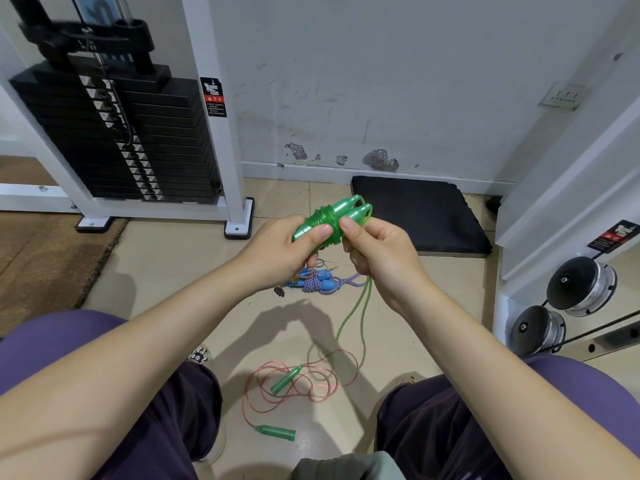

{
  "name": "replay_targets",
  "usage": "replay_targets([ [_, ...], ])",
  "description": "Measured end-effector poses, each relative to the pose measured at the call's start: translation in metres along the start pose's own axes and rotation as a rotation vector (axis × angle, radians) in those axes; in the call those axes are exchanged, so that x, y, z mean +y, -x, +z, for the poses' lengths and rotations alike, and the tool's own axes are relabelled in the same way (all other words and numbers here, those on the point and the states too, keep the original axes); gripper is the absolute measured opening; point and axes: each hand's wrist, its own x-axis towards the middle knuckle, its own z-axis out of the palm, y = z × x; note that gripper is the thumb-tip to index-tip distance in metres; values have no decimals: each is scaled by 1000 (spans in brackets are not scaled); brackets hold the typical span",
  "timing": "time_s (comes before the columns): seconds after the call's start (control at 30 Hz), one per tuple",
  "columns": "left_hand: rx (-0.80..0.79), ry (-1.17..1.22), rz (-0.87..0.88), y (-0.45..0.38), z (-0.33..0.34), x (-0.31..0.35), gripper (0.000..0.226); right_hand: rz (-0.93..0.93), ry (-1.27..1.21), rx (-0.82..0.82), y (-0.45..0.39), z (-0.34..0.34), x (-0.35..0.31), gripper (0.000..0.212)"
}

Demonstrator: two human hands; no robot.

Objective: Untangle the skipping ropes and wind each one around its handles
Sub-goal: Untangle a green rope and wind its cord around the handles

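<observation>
green handles (334, 216): two of them side by side, held up in the air over the floor, tips pointing up and away toward the wall
green rope (360, 306): a bunch of turns sit round the middle of the handles, the rest hangs in two strands down to the floor
left hand (277, 251): fingers curled round the lower end of the handles, thumb pressed flat on the wound turns
right hand (377, 251): fingers bent in, thumb tip on the coils, the loose strands come out under the palm; can't see exactly which fingers pinch the rope
pink rope (298, 379): lies on the floor in loose loops between the knees, with its two green handles, one in the loops and one nearer
blue bundle (318, 280): blue handles with purple-white cord on the floor beyond, partly hidden behind the left hand, hard to say how tangled
floor (180, 271): beige tiles
black mat (419, 216): by the wall
weight stack (114, 133): left
</observation>
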Motion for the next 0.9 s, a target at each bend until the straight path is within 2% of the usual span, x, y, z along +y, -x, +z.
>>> replay_targets([
  [0.13, -51, 269, -47, -1, -4, 3, 39, 0, -41, -59, 1, -1, -3, 24],
  [0.23, -56, 323, -40, 0, -2, 3, 41, 19, -76, -144, 0, -5, -7, 17],
  [0.3, 6, 338, -41, -2, -3, 5, 37, 33, -38, -185, 1, -9, -8, 8],
  [0.37, 130, 383, -75, -7, -12, 5, 35, 40, 94, -182, 3, -11, -7, 15],
  [0.43, 207, 328, -101, -11, -23, 1, 34, 5, 272, -161, 6, -6, -8, 18],
  [0.53, 227, 41, -108, -15, -23, -9, 38, -163, 570, -132, 8, 3, -8, 20],
  [0.6, 161, -244, -135, -18, -19, -13, 39, -285, 783, -148, 9, 2, -10, 25],
  [0.67, -4, -432, -190, -19, -21, -14, 37, -371, 889, -148, 8, -5, -17, 22],
  [0.73, -237, -375, -192, -14, -20, -10, 33, -415, 870, -116, 6, -13, -25, 19],
  [0.8, -403, -290, -126, -7, -17, -2, 31, -417, 793, -85, 2, -19, -26, 18],
  [0.9, -500, -152, -51, -1, -16, 9, 25, -329, 689, -80, -1, -19, -17, 24],
])
